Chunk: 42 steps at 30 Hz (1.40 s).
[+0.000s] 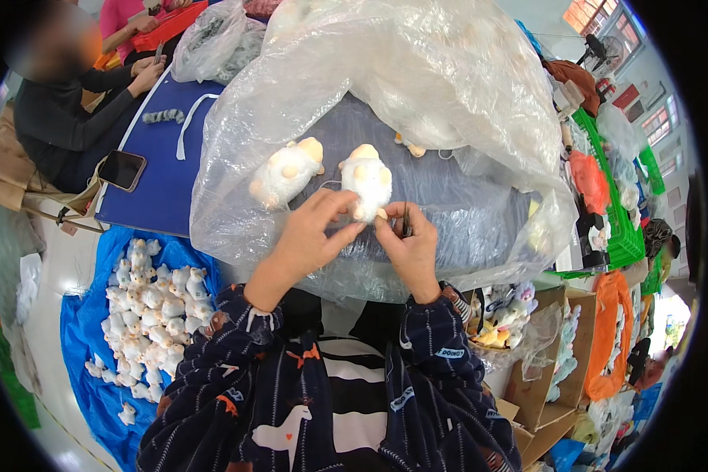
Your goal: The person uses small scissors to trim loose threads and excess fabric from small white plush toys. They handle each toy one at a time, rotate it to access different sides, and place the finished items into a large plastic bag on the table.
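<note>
Left hand: my left hand (pixel 311 236) is grasping, thumb and fingers pinched at the lower end of a white plush toy.
Right hand: my right hand (pixel 413 250) has a small dark tool (pixel 407 221) tucked in its fingers, while the thumb tip meets the same end of the toy; I can't tell what kind of tool it is.
Toy in hand: the white plush toy (pixel 367 179), with pale yellow parts, lies in front of me, its lower end toward me, on a big clear plastic sheet (pixel 448 63) over the blue bench (pixel 161 181).
Other toys near: a 2nd white toy (pixel 285 175) lies tilted just to the left; part of another toy (pixel 414 146) shows farther back.
Bench at left: a phone (pixel 123 170), a white strip (pixel 186 132) and a grey furry piece (pixel 163 116).
Floor: a pile of white toys (pixel 153 315) on a blue sheet (pixel 81 338).
Across the bench corner: a seated co-worker in a dark top (pixel 63 118).
Right side: a cardboard box (pixel 533 389) and a green crate (pixel 628 240).
</note>
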Each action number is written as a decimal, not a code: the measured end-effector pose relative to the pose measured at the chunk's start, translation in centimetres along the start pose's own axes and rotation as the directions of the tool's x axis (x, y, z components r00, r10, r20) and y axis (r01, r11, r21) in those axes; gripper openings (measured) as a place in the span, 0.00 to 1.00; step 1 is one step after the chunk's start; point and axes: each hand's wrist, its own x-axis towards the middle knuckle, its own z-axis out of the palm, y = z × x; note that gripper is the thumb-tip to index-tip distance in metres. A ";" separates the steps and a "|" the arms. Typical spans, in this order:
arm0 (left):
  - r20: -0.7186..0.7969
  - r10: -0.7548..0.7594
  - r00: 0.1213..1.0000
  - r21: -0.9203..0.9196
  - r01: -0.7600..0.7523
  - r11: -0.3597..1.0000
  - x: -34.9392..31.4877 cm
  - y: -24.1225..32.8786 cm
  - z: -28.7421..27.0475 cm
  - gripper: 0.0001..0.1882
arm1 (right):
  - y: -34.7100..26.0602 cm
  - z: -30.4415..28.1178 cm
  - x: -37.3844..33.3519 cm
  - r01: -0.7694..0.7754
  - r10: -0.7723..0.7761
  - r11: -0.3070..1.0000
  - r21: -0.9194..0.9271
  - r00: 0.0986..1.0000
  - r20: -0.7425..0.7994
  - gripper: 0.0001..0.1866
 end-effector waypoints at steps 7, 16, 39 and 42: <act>0.029 0.086 0.996 -0.010 -0.086 0.996 0.1 0.6 0.6 0.09 | -0.5 -0.6 0.1 -0.136 0.130 0.962 0.235 0.991 0.041 0.08; 0.249 -0.324 0.913 -0.627 0.407 0.664 -0.9 -0.5 0.6 0.09 | -1.7 -1.1 0.1 0.039 -0.036 0.994 0.105 0.999 -0.033 0.07; 0.272 -0.334 0.902 -0.813 0.401 0.421 -0.1 1.5 0.3 0.32 | -0.7 0.0 -2.4 0.240 -0.245 0.970 -0.049 0.950 -0.194 0.11; 0.333 -0.468 0.819 -0.839 0.484 0.250 0.1 2.5 -0.2 0.31 | -0.2 0.0 -2.5 0.549 -0.579 0.777 -0.308 0.815 -0.008 0.16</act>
